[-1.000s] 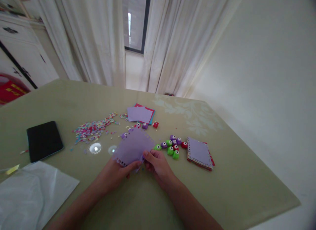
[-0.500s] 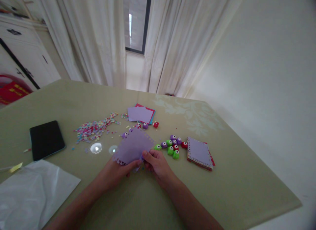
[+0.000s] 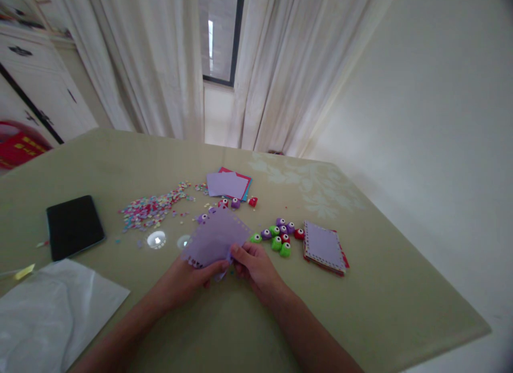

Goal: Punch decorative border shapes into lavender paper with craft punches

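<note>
A purple paper card [image 3: 218, 236] with small holes punched along its edges is held up over the table's near middle. My left hand [image 3: 196, 274] grips its lower edge, thumb on top and the other fingers mostly hidden underneath. At the card's near right corner, my right hand [image 3: 252, 263] is closed in a pinch. Something small and purple shows between the fingertips there, too covered to name. Just beyond and to the right sit several small green, purple and red one-eyed figures [image 3: 276, 243]. A few more eyed figures [image 3: 235, 203] lie behind the card.
A stack of punched cards [image 3: 323, 245] lies to the right, and loose paper sheets [image 3: 224, 184] at the back. Colourful paper confetti [image 3: 150, 210] spreads left of centre, near two clear domed discs [image 3: 156, 240]. Farther left are a black tablet [image 3: 75, 227] and a white plastic bag [image 3: 52, 314].
Almost nothing differs. The view has shifted very slightly; both hands keep the same hold on the purple card.
</note>
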Available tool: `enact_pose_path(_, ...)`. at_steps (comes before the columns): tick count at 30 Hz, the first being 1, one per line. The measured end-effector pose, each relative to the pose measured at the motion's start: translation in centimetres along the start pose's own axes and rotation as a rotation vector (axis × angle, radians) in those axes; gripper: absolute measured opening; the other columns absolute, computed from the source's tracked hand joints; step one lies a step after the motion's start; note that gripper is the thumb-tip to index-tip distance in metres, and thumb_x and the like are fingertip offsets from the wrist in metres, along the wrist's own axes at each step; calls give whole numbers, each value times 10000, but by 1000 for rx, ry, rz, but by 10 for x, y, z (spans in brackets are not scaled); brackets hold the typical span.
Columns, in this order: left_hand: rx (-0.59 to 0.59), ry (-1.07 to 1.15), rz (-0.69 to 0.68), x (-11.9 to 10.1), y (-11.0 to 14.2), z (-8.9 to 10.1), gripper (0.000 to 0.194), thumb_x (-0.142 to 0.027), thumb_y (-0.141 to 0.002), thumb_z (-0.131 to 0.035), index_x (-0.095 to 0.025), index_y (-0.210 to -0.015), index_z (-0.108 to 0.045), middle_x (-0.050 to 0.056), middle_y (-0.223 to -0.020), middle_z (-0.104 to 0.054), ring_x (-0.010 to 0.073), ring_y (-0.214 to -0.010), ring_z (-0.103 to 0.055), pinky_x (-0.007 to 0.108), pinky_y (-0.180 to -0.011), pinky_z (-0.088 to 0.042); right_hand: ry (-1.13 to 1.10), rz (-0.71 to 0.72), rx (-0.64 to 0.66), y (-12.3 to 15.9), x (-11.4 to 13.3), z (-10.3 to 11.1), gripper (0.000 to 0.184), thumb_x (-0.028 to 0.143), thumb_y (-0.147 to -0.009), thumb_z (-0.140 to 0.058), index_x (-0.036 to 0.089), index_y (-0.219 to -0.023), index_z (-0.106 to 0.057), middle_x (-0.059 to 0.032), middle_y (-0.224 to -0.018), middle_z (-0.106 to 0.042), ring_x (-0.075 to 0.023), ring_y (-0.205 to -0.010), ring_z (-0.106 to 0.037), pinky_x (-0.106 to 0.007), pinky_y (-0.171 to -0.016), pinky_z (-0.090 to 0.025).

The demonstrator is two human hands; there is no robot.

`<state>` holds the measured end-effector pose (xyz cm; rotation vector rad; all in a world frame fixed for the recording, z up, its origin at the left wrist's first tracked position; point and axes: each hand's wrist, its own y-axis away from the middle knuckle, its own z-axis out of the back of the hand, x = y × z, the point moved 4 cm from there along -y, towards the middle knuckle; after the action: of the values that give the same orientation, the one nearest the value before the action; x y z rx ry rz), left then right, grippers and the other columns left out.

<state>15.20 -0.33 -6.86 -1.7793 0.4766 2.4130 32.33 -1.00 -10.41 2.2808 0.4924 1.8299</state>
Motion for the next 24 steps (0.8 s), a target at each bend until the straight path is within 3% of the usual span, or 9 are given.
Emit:
enact_pose_path(12,13,13,54,10,-2,0,316,-554,-759,-731,-241,-786,-700,-25,-608,-659,200,-549,-562,311,-554,-456,22,1,-3,0,-1,0,672,819,-651,-864,198,-646,-608,61,-529,-478,-101,-511,-363,-296,-542,-224)
enact_pose_path(20,-7,-46,74,14,1,0,309,-536,-798,-713,-244,-709,-669,-44,-571,-602,198,-562,-544,307,-565,-433,88,64,20,3,4,0,676,818,-648,-861,194,-634,-601,80,-516,-426,-90,-506,-294,-295,-526,-168)
enact_pose_path(24,-6,-42,58,9,2,1,283,-495,-808,-719,-245,-689,-659,-49,-570,-615,190,-563,-554,298,-576,-460,95,80,-18,1,3,1,693,853,-689,-804,199,-622,-585,60,-501,-481,-91,-473,-340,-283,-497,-198)
